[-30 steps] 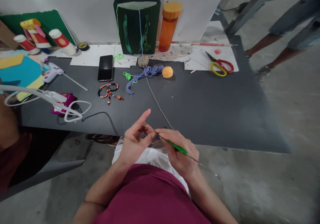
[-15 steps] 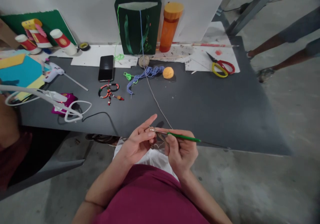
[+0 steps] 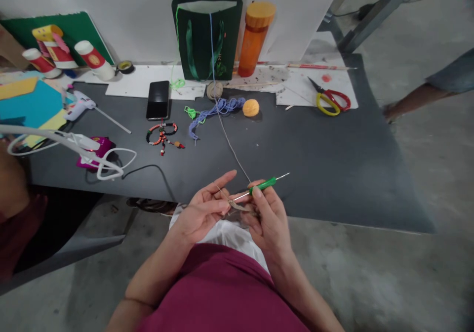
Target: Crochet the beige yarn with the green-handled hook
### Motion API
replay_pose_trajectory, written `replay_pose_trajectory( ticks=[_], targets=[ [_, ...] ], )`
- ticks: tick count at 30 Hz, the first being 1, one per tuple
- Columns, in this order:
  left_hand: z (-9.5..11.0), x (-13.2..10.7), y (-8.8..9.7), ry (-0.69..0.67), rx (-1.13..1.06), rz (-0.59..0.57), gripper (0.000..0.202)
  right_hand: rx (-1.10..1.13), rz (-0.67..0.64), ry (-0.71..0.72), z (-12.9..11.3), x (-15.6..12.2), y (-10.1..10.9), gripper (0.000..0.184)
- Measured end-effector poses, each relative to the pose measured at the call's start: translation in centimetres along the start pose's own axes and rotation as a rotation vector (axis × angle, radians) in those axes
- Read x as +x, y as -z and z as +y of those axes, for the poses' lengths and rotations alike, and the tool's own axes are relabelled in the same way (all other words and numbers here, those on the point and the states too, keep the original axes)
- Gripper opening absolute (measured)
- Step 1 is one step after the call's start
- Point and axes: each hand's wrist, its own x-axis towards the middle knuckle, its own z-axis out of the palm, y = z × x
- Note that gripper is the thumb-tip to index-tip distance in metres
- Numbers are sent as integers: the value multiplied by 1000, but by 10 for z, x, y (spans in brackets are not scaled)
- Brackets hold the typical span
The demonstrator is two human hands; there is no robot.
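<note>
A crochet hook (image 3: 263,185) with a green handle is pinched in my right hand (image 3: 272,218), its metal shaft pointing left to my other hand. Thumb and fingers of my left hand (image 3: 205,208) close on a small piece of beige-grey crochet work (image 3: 240,206), while the index finger stretches out with yarn over it. The hook's tip meets the work at my left fingertips. A grey strand of yarn (image 3: 235,154) runs from my hands up the table toward a beige yarn ball (image 3: 215,91) by the green paper bag (image 3: 207,35).
Blue-purple yarn (image 3: 225,105), a yellow ball (image 3: 251,107), a beaded bracelet (image 3: 162,134) and a phone (image 3: 158,100) lie mid-table. Scissors (image 3: 328,102) rest at right. A glue gun (image 3: 80,107) and white cable (image 3: 111,169) are at left. An orange bottle (image 3: 255,38) stands behind.
The crochet hook has swung so its handle end now points up and to the right, and my right hand has turned with it. A passer-by's legs at right have moved farther out of view.
</note>
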Motion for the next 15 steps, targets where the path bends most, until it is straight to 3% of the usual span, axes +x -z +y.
replay_pose_trajectory(
  ticks=[4,9,15],
  targets=[
    [-3,-2,-5,-58,31,50,57,-4,4,81,10,-1,-3,23],
    [-8,-1,-7,-188,50,121,54,-123,-9,248,11,-6,-1,2],
    [-15,2,-6,-226,-8,138,53,-365,-12,595,12,-5,4,43]
  ],
)
